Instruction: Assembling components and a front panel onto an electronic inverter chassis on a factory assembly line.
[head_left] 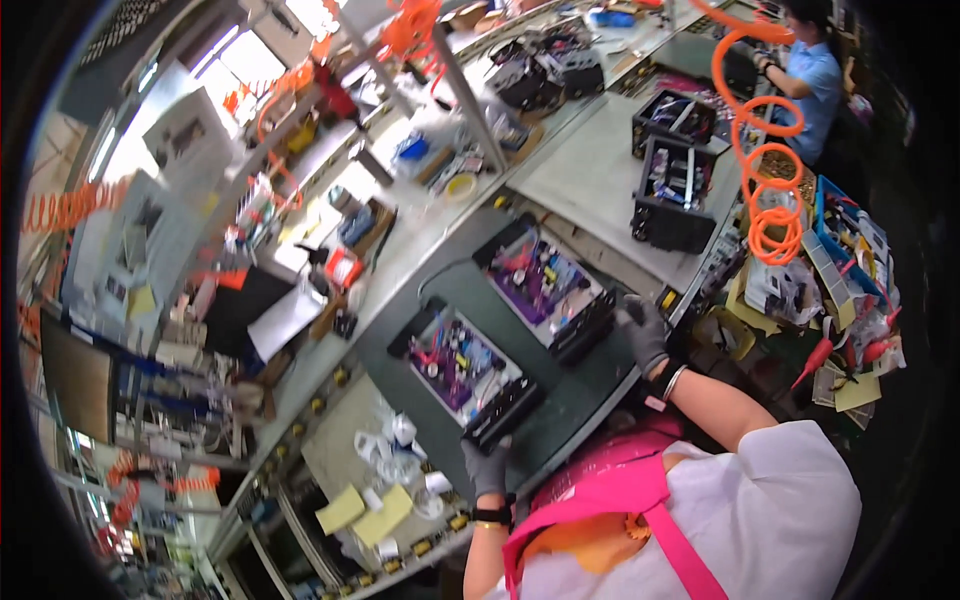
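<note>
Two open electronic units lie side by side on a dark board: the left unit [462,372] and the right unit [548,285]. Both have black front panels, with purple boards, coloured wires and small parts showing inside. My left hand [487,466], in a grey glove, is at the near-left end of the left unit's panel, finger and thumb apart. Also gloved, my right hand [642,335] is beside the outer end of the right unit's panel with its fingers stretched out. How firmly either hand touches its unit cannot be made out. The dark board [570,415] shows between my hands.
More black units [680,175] stand on the line at the far right. An orange coiled hose [770,185] hangs there, near a person in blue [815,85]. A blue bin [850,225] and loose parts lie right. Yellow paper pads [380,515] lie on the left bench.
</note>
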